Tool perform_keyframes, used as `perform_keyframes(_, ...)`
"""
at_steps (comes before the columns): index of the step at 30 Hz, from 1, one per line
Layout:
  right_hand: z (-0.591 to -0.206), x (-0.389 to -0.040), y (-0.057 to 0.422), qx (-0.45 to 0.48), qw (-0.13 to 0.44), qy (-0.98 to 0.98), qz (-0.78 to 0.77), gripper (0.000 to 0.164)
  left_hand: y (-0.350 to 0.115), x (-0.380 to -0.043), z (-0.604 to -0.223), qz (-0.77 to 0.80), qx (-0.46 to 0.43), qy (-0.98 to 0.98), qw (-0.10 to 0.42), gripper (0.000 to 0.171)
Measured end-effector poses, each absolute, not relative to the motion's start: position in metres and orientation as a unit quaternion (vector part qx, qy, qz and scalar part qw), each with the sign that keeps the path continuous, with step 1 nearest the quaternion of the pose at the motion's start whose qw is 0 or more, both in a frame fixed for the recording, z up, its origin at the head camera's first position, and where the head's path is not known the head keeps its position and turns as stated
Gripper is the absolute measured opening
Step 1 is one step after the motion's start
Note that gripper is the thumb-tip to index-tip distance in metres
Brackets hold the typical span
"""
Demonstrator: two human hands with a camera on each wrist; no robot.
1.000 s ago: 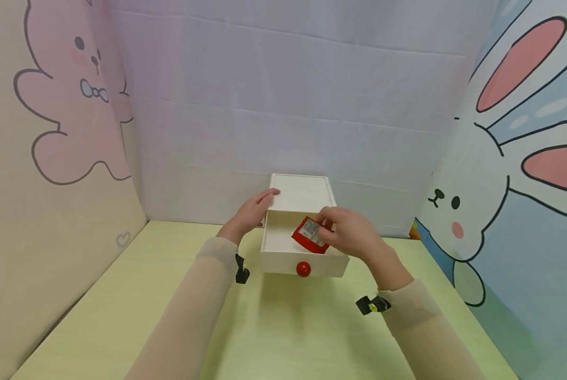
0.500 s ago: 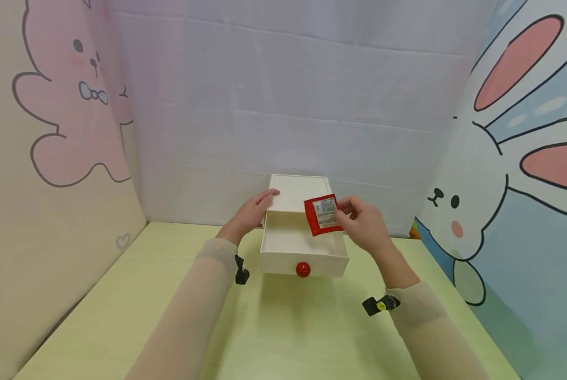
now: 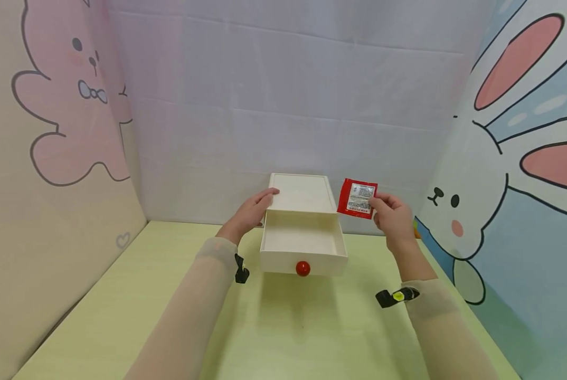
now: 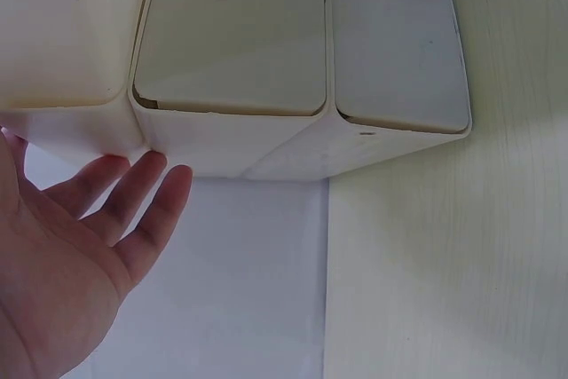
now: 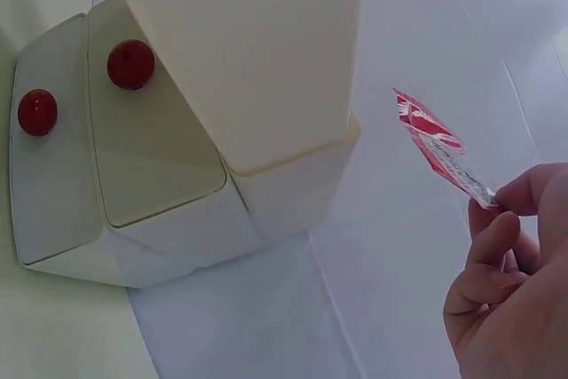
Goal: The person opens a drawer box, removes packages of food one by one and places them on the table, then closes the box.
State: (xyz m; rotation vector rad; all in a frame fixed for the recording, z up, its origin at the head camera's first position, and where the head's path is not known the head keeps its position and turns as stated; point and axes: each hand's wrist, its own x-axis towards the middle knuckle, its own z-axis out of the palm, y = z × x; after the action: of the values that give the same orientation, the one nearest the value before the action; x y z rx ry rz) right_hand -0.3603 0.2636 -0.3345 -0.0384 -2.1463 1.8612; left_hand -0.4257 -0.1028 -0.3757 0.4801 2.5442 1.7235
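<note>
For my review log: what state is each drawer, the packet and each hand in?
Top drawer: pulled out
Middle drawer: closed
Bottom drawer: closed
Red packet: held in the air, label toward the head camera
Left hand: resting against the cabinet
Right hand: pinching the packet's edge

Red packet [image 3: 357, 199] — white label, in right hand [image 3: 394, 219] | White 3-drawer cabinet [image 3: 302, 192] — top drawer [image 3: 283, 263] pulled out

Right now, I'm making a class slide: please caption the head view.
Right hand pinches a red packet; left hand touches the white cabinet, its drawer open.
</note>
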Motion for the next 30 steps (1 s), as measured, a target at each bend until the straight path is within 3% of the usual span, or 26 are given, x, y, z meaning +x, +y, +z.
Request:
perform_keyframes(5,-0.341,-0.366,0.278,-0.063,0.144,-0.713,0.684,0.034,-0.104,-0.427,-0.377,0.553,0.153,0.819,0.014,0.052)
perform_keyframes(15,-0.373,-0.381,0.298,-0.150,0.121,-0.692,0.696,0.033,-0.104,-0.425,-0.376,0.559,0.152,0.815,0.016,0.052)
perform_keyframes(23,-0.408,-0.393,0.308,-0.178,0.102,-0.708,0.676,0.050,-0.103,-0.427,-0.376,0.557,0.149,0.817,0.015,0.052)
perform_keyframes(30,-0.439,-0.401,0.311,-0.192,0.080,-0.741,0.638,0.051,-0.102,-0.428,-0.378,0.560,0.147,0.815,0.014,0.052)
